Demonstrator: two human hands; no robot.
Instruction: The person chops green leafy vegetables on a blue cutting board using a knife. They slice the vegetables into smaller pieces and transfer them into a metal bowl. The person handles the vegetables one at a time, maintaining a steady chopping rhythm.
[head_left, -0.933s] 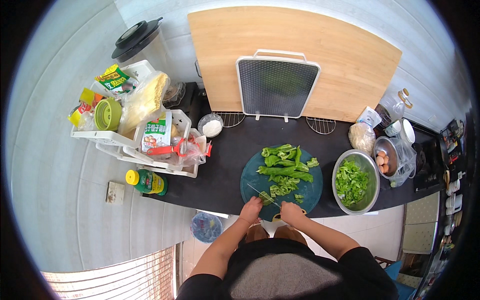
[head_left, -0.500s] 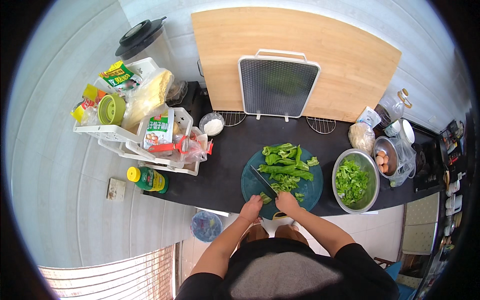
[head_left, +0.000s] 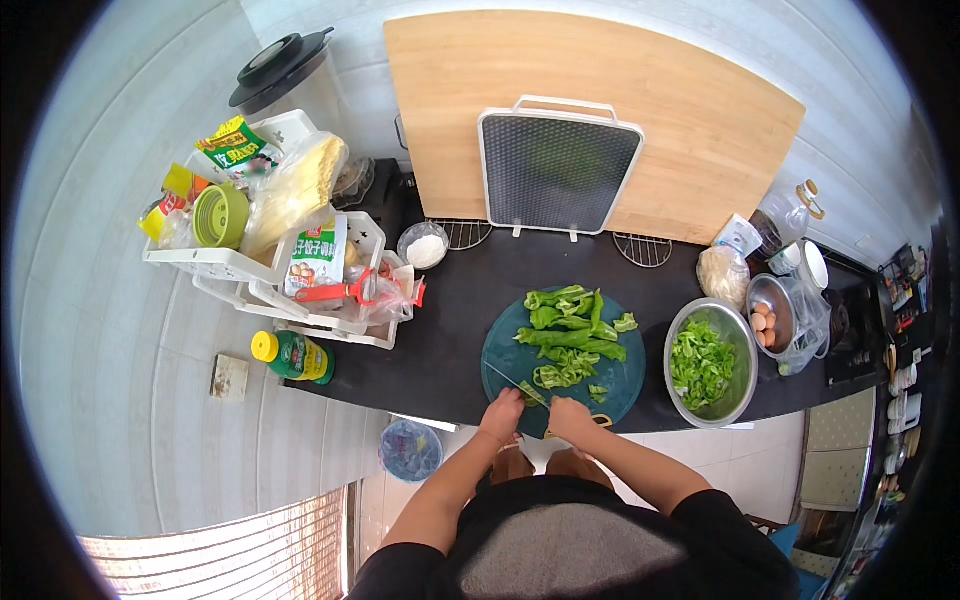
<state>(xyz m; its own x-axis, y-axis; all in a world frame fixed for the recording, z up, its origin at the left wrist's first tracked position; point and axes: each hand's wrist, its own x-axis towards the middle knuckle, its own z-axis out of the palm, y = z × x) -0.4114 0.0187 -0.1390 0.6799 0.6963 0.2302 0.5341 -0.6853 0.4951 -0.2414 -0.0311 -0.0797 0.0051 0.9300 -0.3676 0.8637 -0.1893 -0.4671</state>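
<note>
A round dark green cutting board lies at the counter's front edge. My right hand is closed round the handle of a knife, whose blade points to the far left over the board. Close to the blade, my left hand is closed on a green pepper piece, mostly covered by the fingers. Long green peppers lie across the board's far half, with cut pepper pieces in front of them. Right of the board, a steel bowl holds chopped green pepper.
To the right are a bowl of eggs and a clear plastic bag. A white rack of packets and a green bottle with a yellow cap stand left. Farther back are a small bowl of white powder and a leaning wooden board.
The knife blade has swung lower and turned flatter, nearer my left hand. My right hand has moved slightly toward me. My left hand stays in nearly the same place.
</note>
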